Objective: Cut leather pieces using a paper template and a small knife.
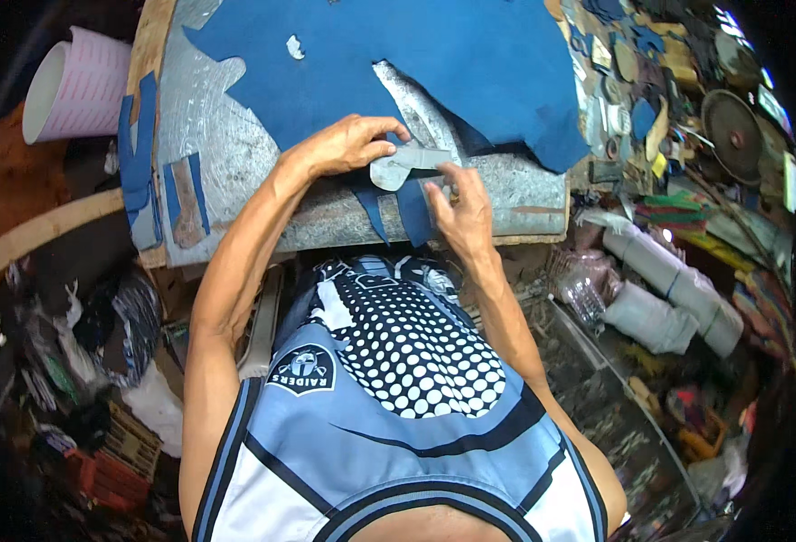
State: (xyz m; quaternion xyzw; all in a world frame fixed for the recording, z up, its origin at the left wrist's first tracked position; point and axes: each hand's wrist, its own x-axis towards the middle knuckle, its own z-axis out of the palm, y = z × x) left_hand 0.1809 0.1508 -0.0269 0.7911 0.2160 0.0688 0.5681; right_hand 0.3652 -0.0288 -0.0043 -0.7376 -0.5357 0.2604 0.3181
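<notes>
Grey template (405, 164): axis left-right, narrow end rightward; flat, round-lobed
Left hand (355, 144): thumb, forefinger apart
Right hand (467, 208): finger grip unclear

Head cam: wide fisheye, aimed down

Left one of the side-by-side pair on the person's head; upright, unmirrored. Looks down and forward over the shirt (407, 388), which fills lower middle, nearest the lens; bench (515, 194) spans the top, farther off. Left hand (359, 144) and right hand (464, 210) sit just above center. Straight edges bend toward the dark round rim.
</notes>
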